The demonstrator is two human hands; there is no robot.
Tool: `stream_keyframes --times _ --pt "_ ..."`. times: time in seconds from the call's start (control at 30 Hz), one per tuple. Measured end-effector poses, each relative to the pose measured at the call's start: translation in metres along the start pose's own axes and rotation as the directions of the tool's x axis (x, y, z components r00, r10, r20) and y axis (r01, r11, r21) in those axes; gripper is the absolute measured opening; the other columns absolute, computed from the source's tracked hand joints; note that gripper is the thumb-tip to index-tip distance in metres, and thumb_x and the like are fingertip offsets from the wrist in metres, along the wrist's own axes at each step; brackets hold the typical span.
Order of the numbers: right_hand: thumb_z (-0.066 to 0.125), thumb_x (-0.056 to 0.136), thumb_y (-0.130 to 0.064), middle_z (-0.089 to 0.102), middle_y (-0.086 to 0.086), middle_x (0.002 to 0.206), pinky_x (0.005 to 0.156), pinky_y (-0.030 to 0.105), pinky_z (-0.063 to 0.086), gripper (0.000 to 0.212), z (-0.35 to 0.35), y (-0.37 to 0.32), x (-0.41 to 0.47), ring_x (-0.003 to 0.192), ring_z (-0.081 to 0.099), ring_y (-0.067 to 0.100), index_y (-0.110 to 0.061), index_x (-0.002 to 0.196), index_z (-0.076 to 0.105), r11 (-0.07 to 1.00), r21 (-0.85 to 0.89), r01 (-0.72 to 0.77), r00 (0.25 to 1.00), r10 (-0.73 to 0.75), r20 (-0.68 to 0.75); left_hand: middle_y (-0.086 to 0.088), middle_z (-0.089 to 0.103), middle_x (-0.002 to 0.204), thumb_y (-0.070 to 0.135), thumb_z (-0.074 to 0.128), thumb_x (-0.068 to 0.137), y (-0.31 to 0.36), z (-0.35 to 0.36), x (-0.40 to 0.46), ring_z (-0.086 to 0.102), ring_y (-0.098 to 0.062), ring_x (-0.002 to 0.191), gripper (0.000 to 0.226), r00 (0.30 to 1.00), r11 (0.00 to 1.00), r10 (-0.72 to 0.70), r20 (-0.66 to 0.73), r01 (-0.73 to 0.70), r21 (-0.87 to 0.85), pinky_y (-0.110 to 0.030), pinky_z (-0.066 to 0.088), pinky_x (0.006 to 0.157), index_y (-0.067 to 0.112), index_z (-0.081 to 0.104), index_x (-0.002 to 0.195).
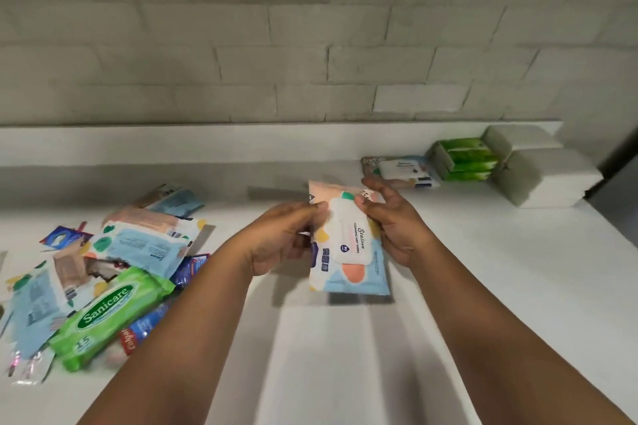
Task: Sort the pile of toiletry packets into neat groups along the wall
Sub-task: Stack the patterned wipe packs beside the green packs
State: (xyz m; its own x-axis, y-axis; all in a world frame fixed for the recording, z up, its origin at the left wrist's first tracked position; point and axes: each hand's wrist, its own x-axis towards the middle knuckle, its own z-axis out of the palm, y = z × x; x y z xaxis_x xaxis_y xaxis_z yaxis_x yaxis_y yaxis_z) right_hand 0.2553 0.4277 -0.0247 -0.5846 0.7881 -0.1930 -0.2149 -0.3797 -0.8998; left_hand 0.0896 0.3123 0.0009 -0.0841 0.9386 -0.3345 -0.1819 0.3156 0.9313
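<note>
White table under a pale brick wall: both hands hold one wipes packet (348, 245) lifted between them, left grip (279, 238) pinching its edge, right grip (390, 221) curled on top, so next it likely goes beyond-right onto the matching wipes stack (402, 172), squared up.

Two hands showed, the left hand (276, 238) and the right hand (393, 224), with one Stalove wet wipes pack (348, 245) between them. By the wall sat two white tissue packs (542, 166) and one green packet stack (462, 159). One Sanicare pack (107, 314) lay in the pile.
</note>
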Motion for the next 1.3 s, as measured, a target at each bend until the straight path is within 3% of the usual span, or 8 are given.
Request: stream_keyframes --times 0.3,0.5,0.67,0.8,0.93,1.03,1.17,1.3 --pt "0.069 0.080 -0.003 0.069 0.023 0.103 0.077 0.039 0.056 0.055 -0.066 -0.035 -0.020 0.087 0.068 0.031 -0.017 0.128 0.047 0.973 -0.230 0.018 0.998 -0.002 0.070 -0.010 0.070 0.094 0.020 0.073 0.079 -0.004 0.063 0.054 0.064 -0.021 0.077 0.036 0.997 1.000 -0.014 -0.080 0.015 0.014 -0.029 0.053 0.066 0.008 0.064 0.112" --pt "0.070 0.067 -0.060 0.070 0.012 0.109 0.087 0.045 0.053 0.065 -0.126 -0.036 -0.020 0.097 0.067 0.027 -0.016 0.114 0.060 0.939 -0.303 -0.163 0.974 0.105 -0.201 -0.003 0.072 0.080 0.018 0.068 0.084 -0.019 0.083 0.093 0.065 -0.014 0.062 0.027 0.965 0.965 -0.032 -0.260 -0.038 -0.260 -0.027 0.052 0.062 0.008 0.065 0.109" --pt "0.065 0.084 -0.037 0.070 0.015 0.106 0.082 0.039 0.054 0.036 -0.139 -0.033 -0.015 0.088 0.066 0.029 -0.014 0.111 0.061 0.945 -0.129 -0.300 0.951 0.286 -0.120 -0.003 0.072 0.091 0.021 0.064 0.088 -0.026 0.099 0.127 0.068 -0.012 0.070 0.022 0.930 0.864 -0.079 -0.359 -0.116 -0.489 -0.025 0.057 0.060 0.014 0.065 0.109" --pt "0.074 0.081 -0.013 0.067 0.015 0.110 0.052 0.028 0.055 0.040 -0.130 -0.038 0.022 0.074 0.068 0.026 -0.006 0.114 0.054 0.976 -0.167 -0.138 0.927 0.068 -0.368 -0.004 0.072 0.088 0.021 0.061 0.090 -0.023 0.115 0.156 0.068 -0.014 0.070 0.017 0.922 0.831 -0.083 -0.377 -0.145 -0.538 -0.021 0.054 0.055 0.014 0.066 0.104" --pt "0.075 0.077 -0.014 0.067 0.006 0.105 0.064 0.033 0.058 0.036 -0.137 -0.050 0.059 0.083 0.067 0.023 -0.014 0.108 0.057 0.903 -0.429 0.006 0.866 -0.219 -0.450 -0.005 0.069 0.092 0.017 0.062 0.089 -0.016 0.116 0.182 0.063 -0.015 0.080 0.012 0.897 0.910 -0.081 -0.434 -0.111 -0.401 -0.022 0.054 0.064 0.014 0.063 0.100" --pt "0.070 0.080 -0.015 0.063 0.002 0.105 0.054 0.003 0.041 0.037 -0.142 -0.058 0.081 0.086 0.058 0.015 -0.012 0.114 0.056 0.778 -0.629 -0.011 0.838 -0.336 -0.430 -0.001 0.066 0.088 0.021 0.065 0.087 -0.010 0.113 0.203 0.059 -0.010 0.075 0.010 0.855 0.963 -0.025 -0.518 -0.118 -0.242 -0.020 0.051 0.067 0.016 0.064 0.096" --pt "0.065 0.082 -0.004 0.062 0.005 0.115 0.049 -0.002 0.035 0.055 -0.148 -0.057 0.103 0.085 0.055 0.012 -0.009 0.134 0.046 0.732 -0.681 -0.005 0.817 -0.389 -0.424 -0.005 0.068 0.086 0.025 0.067 0.085 -0.009 0.111 0.223 0.060 -0.014 0.069 0.009 0.810 0.992 0.121 -0.574 -0.123 0.034 -0.026 0.054 0.066 0.017 0.066 0.088" --pt "0.060 0.084 -0.003 0.047 0.001 0.143 0.090 0.011 0.034 0.069 -0.147 -0.050 0.116 0.126 0.048 0.017 -0.018 0.146 0.032 0.603 -0.797 0.030 0.805 -0.487 -0.339 -0.005 0.069 0.072 0.035 0.067 0.083 -0.014 0.106 0.235 0.065 -0.023 0.063 0.018 0.763 0.958 0.237 -0.601 -0.080 0.276 -0.042 0.056 0.068 0.018 0.067 0.075"
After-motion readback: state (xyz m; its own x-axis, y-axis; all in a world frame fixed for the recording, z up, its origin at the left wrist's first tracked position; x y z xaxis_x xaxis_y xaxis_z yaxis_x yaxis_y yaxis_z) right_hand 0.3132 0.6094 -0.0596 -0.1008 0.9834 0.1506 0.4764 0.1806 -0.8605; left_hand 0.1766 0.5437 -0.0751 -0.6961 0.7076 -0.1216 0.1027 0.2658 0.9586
